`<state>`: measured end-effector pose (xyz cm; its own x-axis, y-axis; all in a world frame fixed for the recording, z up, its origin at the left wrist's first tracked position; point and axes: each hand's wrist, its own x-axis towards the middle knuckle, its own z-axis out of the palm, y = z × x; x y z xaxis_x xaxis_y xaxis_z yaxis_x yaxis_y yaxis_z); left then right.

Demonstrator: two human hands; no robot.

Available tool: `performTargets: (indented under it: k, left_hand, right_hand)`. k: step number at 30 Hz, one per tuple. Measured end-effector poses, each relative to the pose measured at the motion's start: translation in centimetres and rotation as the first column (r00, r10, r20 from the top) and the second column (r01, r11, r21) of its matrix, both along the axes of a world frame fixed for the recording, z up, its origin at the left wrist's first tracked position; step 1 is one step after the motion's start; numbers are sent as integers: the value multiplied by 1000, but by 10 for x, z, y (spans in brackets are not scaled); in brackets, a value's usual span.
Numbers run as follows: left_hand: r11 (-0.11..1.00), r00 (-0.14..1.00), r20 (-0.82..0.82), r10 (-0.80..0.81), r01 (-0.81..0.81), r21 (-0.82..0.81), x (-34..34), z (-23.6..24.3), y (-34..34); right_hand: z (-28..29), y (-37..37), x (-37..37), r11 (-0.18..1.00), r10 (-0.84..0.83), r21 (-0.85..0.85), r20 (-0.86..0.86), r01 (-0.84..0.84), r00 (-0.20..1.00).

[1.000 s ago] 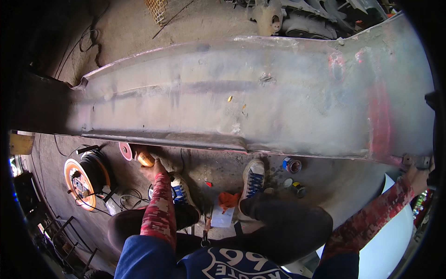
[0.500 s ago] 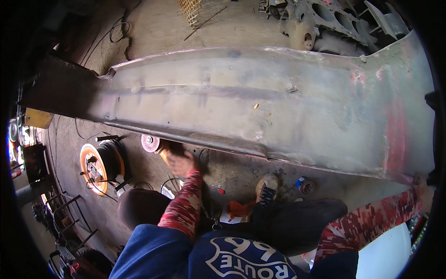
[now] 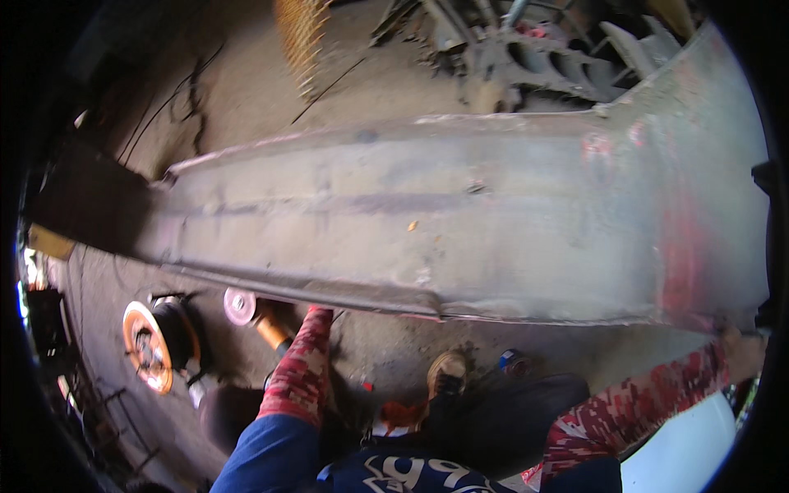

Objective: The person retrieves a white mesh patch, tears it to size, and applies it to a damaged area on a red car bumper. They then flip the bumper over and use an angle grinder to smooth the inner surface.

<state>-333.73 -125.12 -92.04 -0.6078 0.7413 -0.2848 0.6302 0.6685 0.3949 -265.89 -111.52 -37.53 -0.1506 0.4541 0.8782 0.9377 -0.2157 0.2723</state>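
Observation:
A long, grey sheet-metal panel (image 3: 362, 242) with red and pink patches, like a vehicle body part, stretches across the view in front of me. My left forearm, in a red camouflage sleeve, reaches under its near edge, and the hand itself is hidden there. Left of that forearm, an angle grinder (image 3: 271, 332) with an orange body and a pale pink disc (image 3: 240, 306) lies on the floor. At the panel's near right corner, my right hand (image 3: 743, 355) is closed on the edge. A small yellowish bit (image 3: 412, 226) rests on the panel.
An orange cable reel (image 3: 148, 345) stands on the floor at left. My shoe (image 3: 446, 376), a blue-labelled round can (image 3: 513, 361) and an orange cloth (image 3: 401, 414) are near my legs. Scrap metal parts (image 3: 546, 70) and a yellow mesh piece (image 3: 302, 41) lie beyond the panel.
My left hand has gone from beside the grinder, where it showed, to under the panel's near edge. The view has shifted, so the panel sits lower. My right hand stays at the corner.

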Motion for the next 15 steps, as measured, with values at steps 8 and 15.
performTargets:
  k: [8, 15]
  left_hand:
    - [969, 953, -172, 248, -244, 44, 9, 34, -20]
    - [879, 802, -359, 477, -433, 199, 39, 108, -55]
  right_hand:
    - [-36, 3, -31, 983, -115, 119, -207, 141, 972]
    - [-38, 9, -41, 979, -27, 186, -308, 88, 951]
